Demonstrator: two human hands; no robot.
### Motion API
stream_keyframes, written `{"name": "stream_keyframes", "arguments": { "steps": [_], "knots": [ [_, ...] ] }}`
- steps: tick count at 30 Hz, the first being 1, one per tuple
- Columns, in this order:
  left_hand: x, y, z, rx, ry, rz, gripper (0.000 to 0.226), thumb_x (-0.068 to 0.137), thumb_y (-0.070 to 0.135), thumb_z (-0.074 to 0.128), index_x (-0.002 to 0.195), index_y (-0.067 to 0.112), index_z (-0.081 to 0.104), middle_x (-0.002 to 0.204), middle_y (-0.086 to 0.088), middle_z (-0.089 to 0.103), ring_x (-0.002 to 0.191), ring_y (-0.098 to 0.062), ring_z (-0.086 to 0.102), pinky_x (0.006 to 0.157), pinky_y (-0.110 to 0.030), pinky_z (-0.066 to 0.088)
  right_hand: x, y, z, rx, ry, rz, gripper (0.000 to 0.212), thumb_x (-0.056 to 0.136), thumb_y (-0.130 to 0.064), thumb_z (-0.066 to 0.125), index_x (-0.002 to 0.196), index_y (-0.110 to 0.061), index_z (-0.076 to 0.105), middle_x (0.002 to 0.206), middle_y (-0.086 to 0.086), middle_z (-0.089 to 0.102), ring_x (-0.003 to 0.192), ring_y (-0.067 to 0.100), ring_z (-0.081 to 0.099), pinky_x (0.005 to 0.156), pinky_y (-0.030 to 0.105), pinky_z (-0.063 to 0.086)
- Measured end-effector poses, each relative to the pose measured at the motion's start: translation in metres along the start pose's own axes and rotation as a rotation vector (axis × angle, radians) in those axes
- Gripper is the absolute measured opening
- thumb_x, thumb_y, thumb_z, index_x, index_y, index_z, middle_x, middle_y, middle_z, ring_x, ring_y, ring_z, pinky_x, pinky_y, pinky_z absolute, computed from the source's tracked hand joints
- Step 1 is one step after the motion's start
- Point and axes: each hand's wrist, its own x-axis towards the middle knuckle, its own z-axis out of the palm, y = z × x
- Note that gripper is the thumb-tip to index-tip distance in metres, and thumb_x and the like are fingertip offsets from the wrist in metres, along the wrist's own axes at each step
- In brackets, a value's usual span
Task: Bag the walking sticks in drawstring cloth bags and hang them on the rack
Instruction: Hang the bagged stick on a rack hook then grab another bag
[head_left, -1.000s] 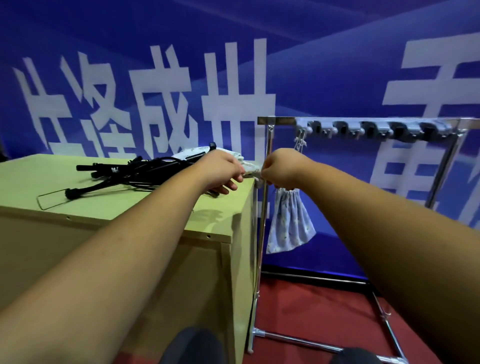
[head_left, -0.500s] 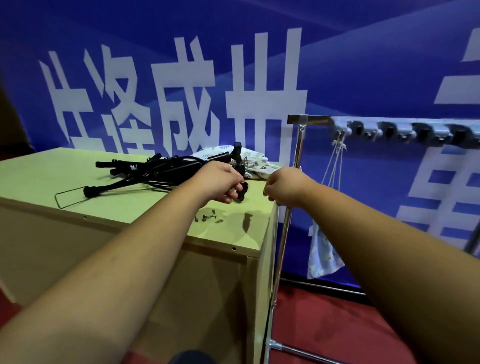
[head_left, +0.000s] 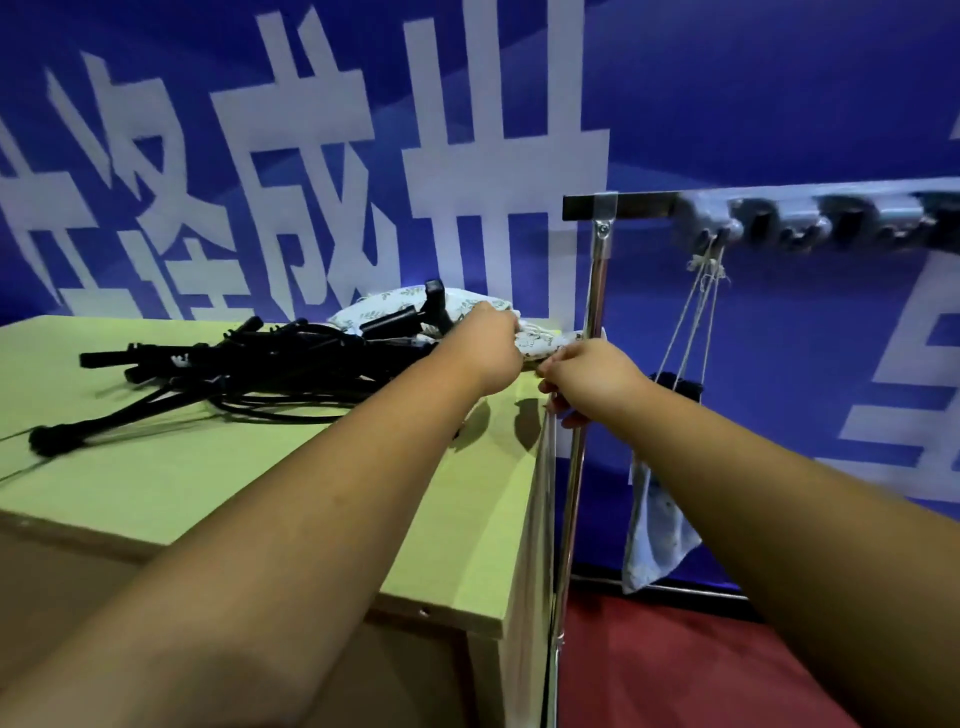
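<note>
Two bare forearms reach over the green table (head_left: 156, 483) toward its far right corner. There the right hand (head_left: 592, 382), fingers curled, pinches the edge of a printed cloth bag (head_left: 540, 344) lying just beside a chrome upright pole (head_left: 592, 322). The left hand (head_left: 491, 345) rests on the same bag (its fingers are hidden, so its grip cannot be told). Left of it, black walking sticks (head_left: 249, 364) lie heaped. Beyond, a filled bag (head_left: 657, 530) hangs from what looks like the first hook of the rack (head_left: 644, 205).
</note>
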Motion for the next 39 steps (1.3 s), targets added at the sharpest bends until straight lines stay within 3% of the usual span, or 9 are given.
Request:
{"name": "stream_keyframes", "arguments": {
  "steps": [3,8,11,15,19,26,29,35,39],
  "knots": [
    [0.032,0.004,0.011,0.095,-0.079,-0.041,0.043,0.101,0.012,0.052,0.144,0.014,0.059,0.145,-0.013,0.055,0.118,-0.031,0.061,0.096,-0.040,0.053,0.018,0.003,-0.003,-0.004,-0.001,-0.026,0.014,0.110,-0.012,0.058,0.115,-0.006,0.069,0.109,0.015,0.075,0.077,0.025,0.072,0.078,0.047,0.065],
    [0.054,0.021,0.019,0.210,-0.251,-0.146,0.038,0.108,0.011,0.044,0.143,0.005,0.059,0.142,-0.013,0.058,0.131,-0.033,0.057,0.110,-0.044,0.048,0.038,0.012,-0.009,0.075,-0.019,0.000,0.013,0.109,-0.021,0.062,0.116,-0.012,0.070,0.107,0.013,0.075,0.079,0.023,0.071,0.068,0.037,0.063],
    [0.061,0.019,0.021,0.242,-0.254,-0.109,0.037,0.109,0.015,0.045,0.143,0.007,0.061,0.144,-0.010,0.058,0.131,-0.030,0.057,0.101,-0.038,0.050,0.040,0.018,-0.010,0.073,-0.032,-0.041,0.012,0.108,-0.023,0.063,0.113,-0.015,0.070,0.105,0.011,0.075,0.077,0.022,0.070,0.069,0.037,0.064],
    [0.058,0.013,0.010,-0.149,0.044,-0.236,0.036,0.105,0.009,0.050,0.137,0.013,0.066,0.142,-0.010,0.063,0.127,-0.031,0.063,0.097,-0.037,0.054,0.030,0.017,-0.013,0.040,0.003,-0.133,0.014,0.108,-0.024,0.060,0.112,-0.016,0.071,0.103,0.007,0.075,0.077,0.020,0.071,0.073,0.042,0.066],
    [0.053,0.014,-0.010,-0.402,0.334,-0.193,0.039,0.098,-0.002,0.044,0.131,0.008,0.062,0.134,-0.016,0.061,0.121,-0.036,0.060,0.092,-0.038,0.050,0.012,0.002,-0.018,0.056,0.039,-0.181,0.016,0.109,-0.026,0.060,0.111,-0.016,0.071,0.101,0.004,0.076,0.073,0.016,0.070,0.073,0.041,0.064],
    [0.017,0.043,-0.069,-0.698,0.641,-0.102,0.032,0.108,0.019,0.054,0.134,0.027,0.071,0.140,0.002,0.066,0.104,-0.007,0.056,0.081,-0.017,0.042,-0.027,-0.036,-0.039,0.104,0.149,-0.230,0.014,0.107,-0.020,0.056,0.104,-0.018,0.070,0.101,0.008,0.074,0.070,0.021,0.071,0.071,0.053,0.064],
    [-0.005,0.052,-0.099,-0.905,0.749,-0.124,0.031,0.102,0.018,0.066,0.131,0.026,0.075,0.124,0.011,0.074,0.102,0.001,0.065,0.073,-0.002,0.046,-0.045,-0.054,-0.051,0.098,0.255,-0.250,0.018,0.105,-0.029,0.056,0.120,-0.019,0.061,0.105,0.006,0.072,0.079,0.023,0.078,0.072,0.051,0.067],
    [-0.052,0.076,-0.149,-1.120,0.601,-0.132,0.027,0.085,0.009,0.073,0.104,0.028,0.071,0.099,0.005,0.075,0.090,-0.014,0.074,0.075,-0.028,0.062,-0.098,-0.088,-0.067,0.071,0.300,-0.286,0.060,0.100,-0.063,0.056,0.146,-0.025,0.049,0.117,0.003,0.068,0.093,0.028,0.076,0.088,0.053,0.063],
    [-0.085,0.094,-0.162,-1.344,0.386,-0.145,0.029,0.083,-0.006,0.067,0.103,0.012,0.076,0.093,-0.012,0.078,0.081,-0.026,0.075,0.071,-0.034,0.062,-0.136,-0.101,-0.071,0.099,0.258,-0.326,0.030,0.096,-0.050,0.054,0.109,-0.025,0.063,0.094,-0.001,0.067,0.087,0.023,0.064,0.077,0.041,0.053]
  ]
}}
